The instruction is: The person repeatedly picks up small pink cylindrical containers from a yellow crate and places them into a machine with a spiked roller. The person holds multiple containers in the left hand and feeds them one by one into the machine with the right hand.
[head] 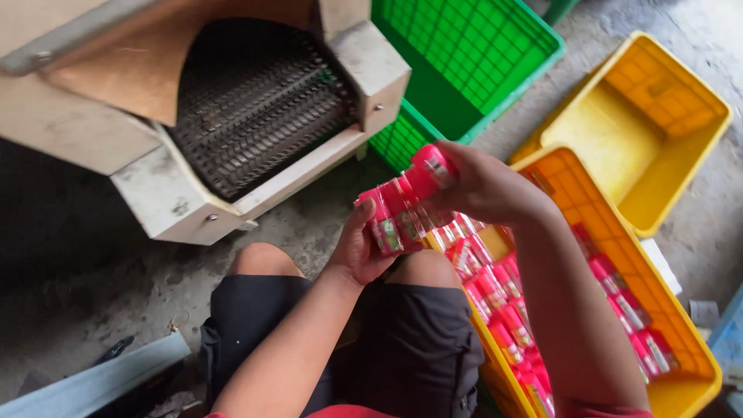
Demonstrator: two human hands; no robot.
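Single head-worn view, looking steeply down, close over lap and floor

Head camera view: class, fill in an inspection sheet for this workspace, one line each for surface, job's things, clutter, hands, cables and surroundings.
Surface: rough grey concrete floor.
Job's things: stack of red packets held in both hands; more red packets lie in the orange crate.
Clutter: small scraps on the floor at right.
Hands: left hand supports the stack from below; right hand grips its top.
Cables: nothing seen.
Surroundings: machine with a mesh conveyor, green crate, yellow crate.
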